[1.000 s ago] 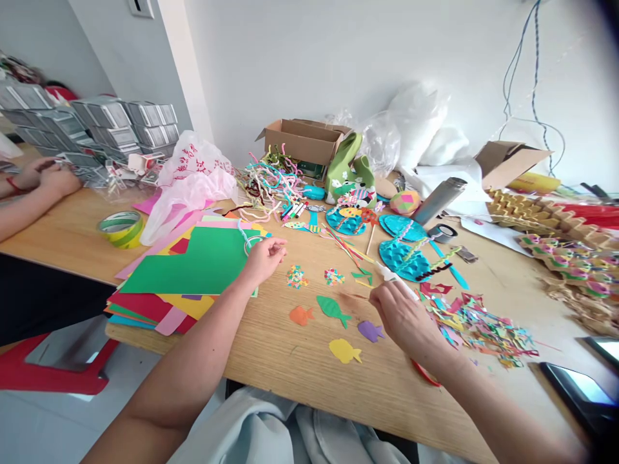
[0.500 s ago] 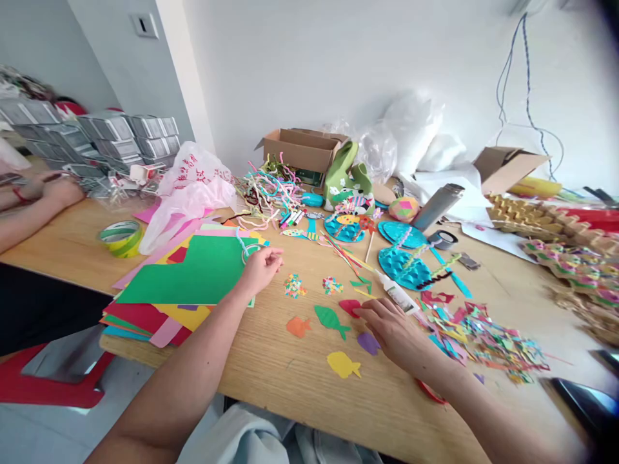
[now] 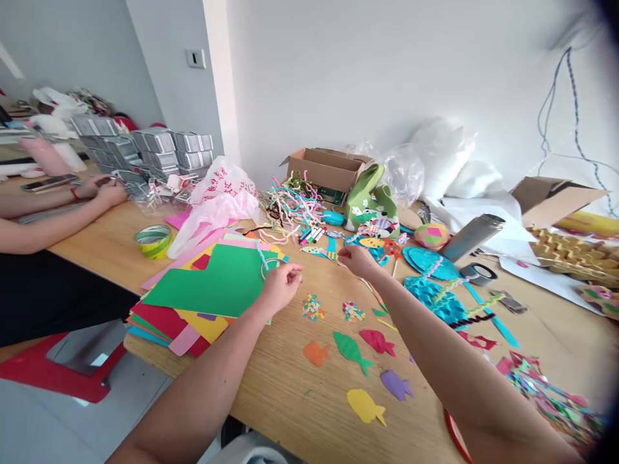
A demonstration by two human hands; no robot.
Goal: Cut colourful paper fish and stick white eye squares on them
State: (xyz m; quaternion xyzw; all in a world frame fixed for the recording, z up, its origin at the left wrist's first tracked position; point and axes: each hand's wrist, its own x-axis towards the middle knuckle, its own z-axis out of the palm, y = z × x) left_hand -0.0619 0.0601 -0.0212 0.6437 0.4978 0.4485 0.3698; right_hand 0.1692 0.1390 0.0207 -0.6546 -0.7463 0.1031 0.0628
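Note:
My left hand (image 3: 284, 283) is closed in a loose pinch at the right edge of a green paper sheet (image 3: 207, 283); anything between its fingers is too small to make out. Behind it lies a pale ring (image 3: 265, 267) with a light-blue twisted pipe cleaner (image 3: 261, 252). My right hand (image 3: 356, 260) reaches across the table, fingers pinched, beside a blue-and-yellow striped cutout (image 3: 331, 248); what it grips, if anything, is hidden. Nearer me are paper fish: orange (image 3: 316, 353), green (image 3: 352, 351), red (image 3: 378, 341), purple (image 3: 396, 385) and yellow (image 3: 366, 406). Two confetti piles (image 3: 313, 308) lie between my arms.
Pipe cleaners (image 3: 290, 206), a green felt bag (image 3: 370, 200) and a cardboard box (image 3: 324, 166) stand at the back. A metal flask (image 3: 474, 237), black tape (image 3: 478, 274) and paper scraps (image 3: 546, 386) are on the right. At left are yellow-green tape (image 3: 153, 241) and another person's hands (image 3: 109, 190).
My right hand has lifted from the red fish and moved forward to the decorated cutouts. My left hand keeps its place by the green paper. The view has turned slightly left.

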